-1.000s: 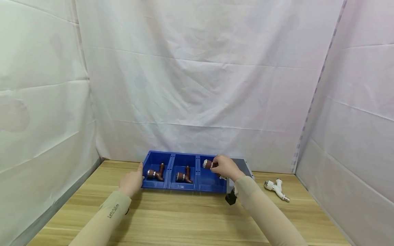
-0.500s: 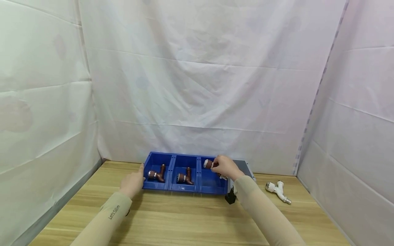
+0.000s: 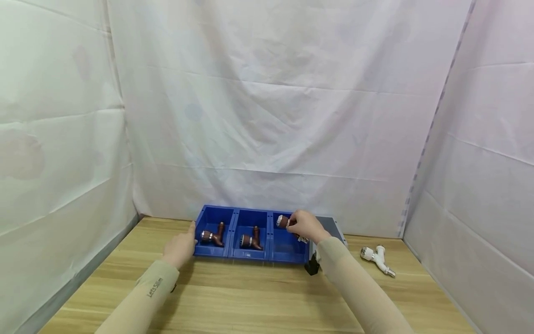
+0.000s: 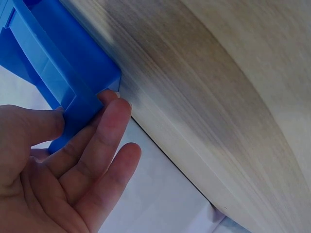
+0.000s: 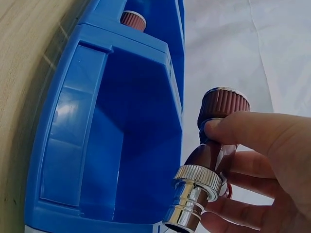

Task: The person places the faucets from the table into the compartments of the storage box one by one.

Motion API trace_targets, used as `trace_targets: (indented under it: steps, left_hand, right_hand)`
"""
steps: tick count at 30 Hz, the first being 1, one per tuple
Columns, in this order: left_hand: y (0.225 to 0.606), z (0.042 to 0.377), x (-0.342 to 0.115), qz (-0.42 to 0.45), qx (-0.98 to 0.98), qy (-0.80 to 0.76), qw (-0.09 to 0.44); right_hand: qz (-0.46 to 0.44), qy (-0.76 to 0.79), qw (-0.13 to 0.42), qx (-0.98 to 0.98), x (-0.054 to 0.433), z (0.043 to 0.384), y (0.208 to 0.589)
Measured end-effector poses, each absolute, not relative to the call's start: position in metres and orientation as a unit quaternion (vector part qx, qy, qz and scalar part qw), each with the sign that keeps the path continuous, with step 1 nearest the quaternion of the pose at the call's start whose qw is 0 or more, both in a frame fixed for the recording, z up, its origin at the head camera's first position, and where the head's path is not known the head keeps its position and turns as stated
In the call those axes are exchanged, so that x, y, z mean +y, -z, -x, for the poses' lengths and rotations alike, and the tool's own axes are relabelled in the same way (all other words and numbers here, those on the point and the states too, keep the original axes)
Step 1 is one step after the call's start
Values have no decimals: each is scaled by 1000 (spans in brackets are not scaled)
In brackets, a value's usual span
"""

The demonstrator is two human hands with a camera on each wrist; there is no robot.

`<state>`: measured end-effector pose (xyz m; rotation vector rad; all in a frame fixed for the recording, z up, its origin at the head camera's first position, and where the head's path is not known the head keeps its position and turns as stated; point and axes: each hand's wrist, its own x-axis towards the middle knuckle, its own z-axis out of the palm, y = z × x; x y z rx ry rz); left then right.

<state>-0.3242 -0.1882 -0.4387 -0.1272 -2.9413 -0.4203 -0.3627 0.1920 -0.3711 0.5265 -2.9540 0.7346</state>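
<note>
A brown tap (image 5: pixel 210 158) with a ribbed knob and a chrome spout end is held in my right hand (image 3: pixel 308 226), over the right-hand blue bin (image 3: pixel 285 253). In the right wrist view my thumb lies at the tap's neck, below the knob, and my fingers are behind its body. My left hand (image 3: pixel 179 249) pinches the outer rim of the left blue bin (image 4: pixel 80 99) between thumb and fingers. Inside that bin lies a second brown tap (image 3: pixel 214 237), and a third brown tap (image 3: pixel 251 241) lies in the middle bin (image 3: pixel 249 254).
To the right of the blue bins stands a grey bin (image 3: pixel 329 226), partly hidden by my right arm, with a black object (image 3: pixel 311 266) at its front. A white tap (image 3: pixel 377 260) lies on the wooden table (image 3: pixel 250 297) farther right. White cloth (image 3: pixel 267 116) hangs around the table.
The view shifts slightly between frames. Both hands keep their places, the right one still holding the brown tap over the right-hand bin.
</note>
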Motion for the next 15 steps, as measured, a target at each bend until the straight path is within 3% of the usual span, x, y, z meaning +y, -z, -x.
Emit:
trace_targets:
  steps: [15]
  left_hand:
    - [437,324,-186,43,-986,136,87]
  right_hand:
    - [-183,-225,35,-956,192,366,377]
